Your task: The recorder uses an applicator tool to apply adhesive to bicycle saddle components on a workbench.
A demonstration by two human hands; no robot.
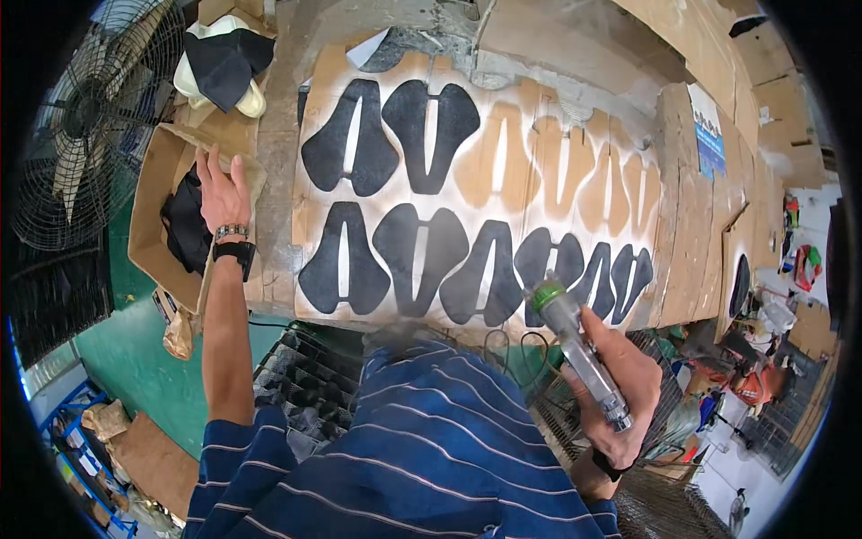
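My left hand [224, 190] rests at the right side of a cardboard box [148, 238], fingers stretched out and apart. Dark fabric pieces [184, 220] lie inside the box, right beside that hand. In my right hand [626, 373] is a spray gun [579, 346] with a green ring at its front, pointing up and left over the table's near edge. Black cut-out pieces [346, 256] with slits lie in two rows on a cardboard sheet [303, 211] whitened around them. Bare brown silhouettes [498, 157] of the same shape mark the right part of the far row.
A caged fan [90, 112] stands at the far left. Next to it, a white form [215, 31] carries a black piece [229, 67]. Cardboard panels [687, 234] edge the table on the right. Wire mesh racks [310, 377] stand below the near edge, with a hose [530, 346] hanging there.
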